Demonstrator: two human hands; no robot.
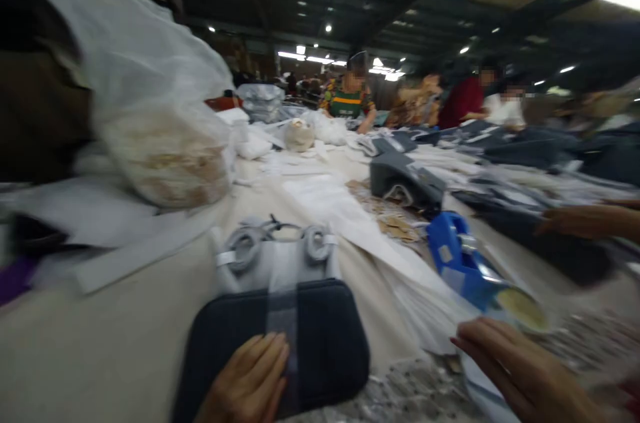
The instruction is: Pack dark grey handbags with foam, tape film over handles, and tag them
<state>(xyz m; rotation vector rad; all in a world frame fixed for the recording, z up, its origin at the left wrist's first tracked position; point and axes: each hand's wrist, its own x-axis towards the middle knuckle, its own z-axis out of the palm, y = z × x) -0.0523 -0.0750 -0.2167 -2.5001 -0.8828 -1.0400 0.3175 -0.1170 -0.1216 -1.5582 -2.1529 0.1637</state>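
My left hand (250, 379) lies flat, fingers together and stretched out, on a dark padded case (320, 336) with a clear tape strip across it. Just beyond the case sits a grey bag with two rolled straps (280, 249). My right hand (520, 373) hovers at the lower right with fingers extended, close to a blue tape dispenser (460, 259) and its roll; it holds nothing that I can see. White sheets (350, 216) lie between the two hands.
A large clear plastic bag of tan material (165, 163) stands at the left. Dark grey pieces (405, 179) and small tan labels (395, 223) lie further up the long table (100, 343). Another person's arm (590, 219) reaches in from the right; several people work at the far end.
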